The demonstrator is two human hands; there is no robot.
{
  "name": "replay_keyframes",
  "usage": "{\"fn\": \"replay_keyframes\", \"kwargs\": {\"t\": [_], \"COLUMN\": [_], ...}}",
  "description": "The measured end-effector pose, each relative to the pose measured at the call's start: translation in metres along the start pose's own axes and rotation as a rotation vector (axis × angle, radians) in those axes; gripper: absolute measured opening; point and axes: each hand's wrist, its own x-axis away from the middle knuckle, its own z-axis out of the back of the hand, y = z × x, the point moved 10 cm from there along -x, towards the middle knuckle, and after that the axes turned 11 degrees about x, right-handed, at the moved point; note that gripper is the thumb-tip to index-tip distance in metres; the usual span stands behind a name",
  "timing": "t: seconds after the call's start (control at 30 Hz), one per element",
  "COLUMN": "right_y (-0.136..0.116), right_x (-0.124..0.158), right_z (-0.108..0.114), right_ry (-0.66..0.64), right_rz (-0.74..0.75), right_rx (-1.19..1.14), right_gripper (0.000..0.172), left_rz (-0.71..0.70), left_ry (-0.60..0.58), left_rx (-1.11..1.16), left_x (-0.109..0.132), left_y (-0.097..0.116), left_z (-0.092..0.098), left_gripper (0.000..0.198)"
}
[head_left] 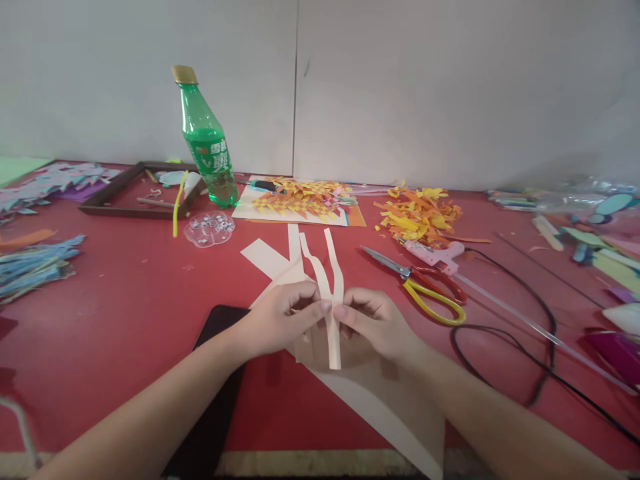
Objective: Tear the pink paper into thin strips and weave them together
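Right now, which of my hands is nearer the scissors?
Right. The right hand sits just beside the scissors; the left hand is farther off, across the paper strips both pinch.

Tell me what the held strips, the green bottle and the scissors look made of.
Strips: thin cream paper or card, matte, bending softly. Bottle: see-through green plastic, glossy, gold cap. Scissors: shiny metal blades, probably plastic red and yellow handles.

Craft workspace, red table (125, 313), scissors (425, 283), glue gun (440, 255), paper scraps (417, 213), probably a hobby room
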Motion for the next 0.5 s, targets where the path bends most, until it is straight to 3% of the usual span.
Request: {"fn": "replay_keyframes", "kwargs": {"t": [0.5], "right_y": [-0.0015], "right_x": [0.0007], "right_z": [0.0105], "right_ry": [0.095], "right_rz": [0.032], "right_rx": [0.080], "right_gripper": [0.030], "left_rz": [-0.002], "left_ry": [0.061], "left_rx": [0.028], "left_x": [-0.0007], "left_y": [0.0000], "left_z": [0.0058], "left_gripper": [0.031]}}
